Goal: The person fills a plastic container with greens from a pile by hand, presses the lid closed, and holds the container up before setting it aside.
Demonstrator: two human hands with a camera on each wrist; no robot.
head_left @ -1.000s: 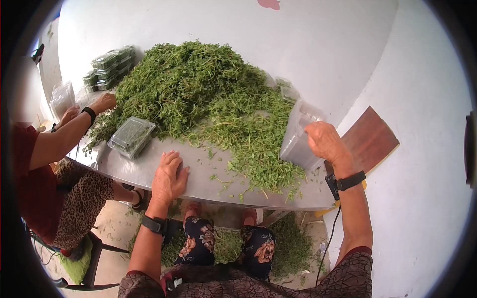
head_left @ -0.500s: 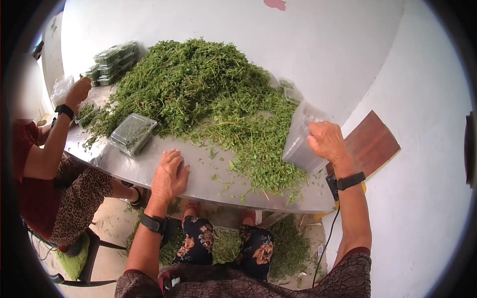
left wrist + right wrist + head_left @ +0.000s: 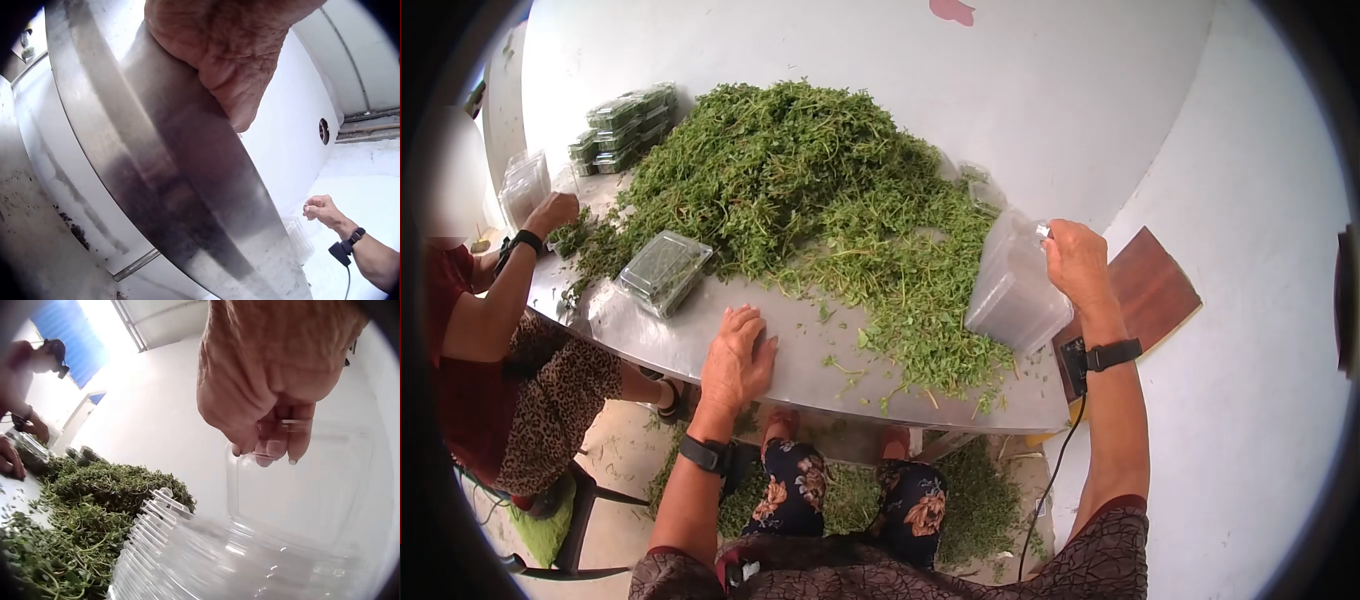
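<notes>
My right hand (image 3: pixel 1080 262) pinches the edge of a clear plastic container at the top of a nested stack (image 3: pixel 1015 290) on the table's right side. In the right wrist view, my right hand (image 3: pixel 275 381) holds a thin clear rim between thumb and fingers, above the stacked containers (image 3: pixel 206 556). My left hand (image 3: pixel 737 360) rests on the metal table (image 3: pixel 800 345) near its front edge, fingers relaxed and holding nothing. A large heap of green stems (image 3: pixel 790 170) lies beside the stack. One closed container of greens (image 3: pixel 665 272) sits left of my left hand.
Filled containers (image 3: pixel 625 125) are stacked at the back left. Another person's hand (image 3: pixel 552 215) is over greens at the left, near clear containers (image 3: pixel 524 190). A reddish-brown board (image 3: pixel 1150 285) leans by the wall at right. More greens (image 3: pixel 975 500) lie on the floor.
My right hand has moved up and right, with the container edge now lifted in its fingers. My left hand has barely moved. The other person's hand reached towards the heap, then drew back left.
</notes>
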